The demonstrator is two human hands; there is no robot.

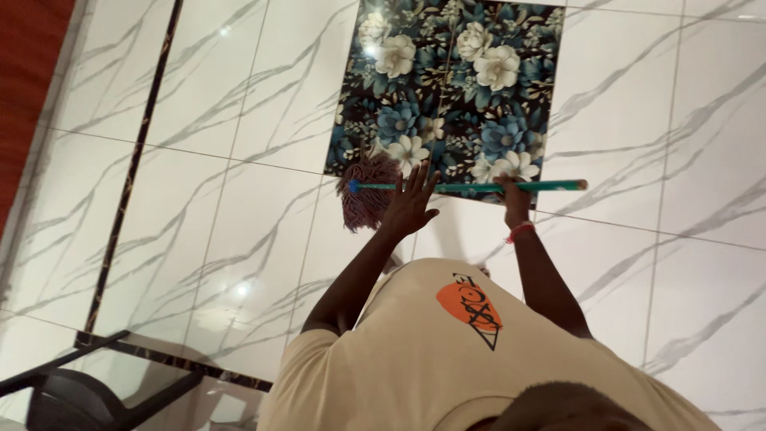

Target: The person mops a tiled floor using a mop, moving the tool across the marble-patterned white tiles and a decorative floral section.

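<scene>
White marble-look floor tiles [239, 183] fill pretty much the whole view, with a dark blue floral tile panel [451, 88] set into them, and a black chair [76, 391] sits in the corner. A mop with a green handle [471, 187] lies level across the panel's edge, its reddish string head [369, 191] over the white tile. Right hand [515, 199] is wrapped around the handle, while the left hand [408, 206] has fingers spread wide, palm just resting against it.

I saw no packages, signs or screens anywhere. The only printed mark was an orange patch with black lines [471, 310] on the person's cream shirt [415, 359].
</scene>
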